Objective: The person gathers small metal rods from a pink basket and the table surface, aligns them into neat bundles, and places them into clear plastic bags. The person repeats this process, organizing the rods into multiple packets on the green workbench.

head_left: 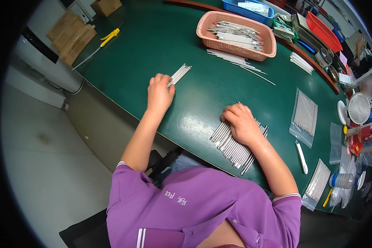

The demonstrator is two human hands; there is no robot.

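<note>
A big green desk [138, 53] fills most of the room, with brown boxes [72, 37] past its far left side and a white fan [358, 108] at the right. The person wears a purple shirt [219, 188] and sits close to the desk. Thin, shiny metal sticks lie in a few groups.

The left hand [160, 94] is at the near end of a small bunch of sticks [180, 75]. Its fingers and thumb are bent in and closed around that end, and the other end pokes out, away from the person.

The right hand [240, 124] is on top of a wide row of sticks [230, 148], near the desk's front edge. Its fingers are curled, with the tips mostly hidden, so I cannot tell if they grip any.

More sticks fill a pink basket [213, 42], and some loose sticks [231, 58] lie just in front of it. To the right of the row are a clear bag of sticks [305, 115] and a thin white tool [301, 157]. A yellow air gun [110, 37] lies at the far left.
</note>
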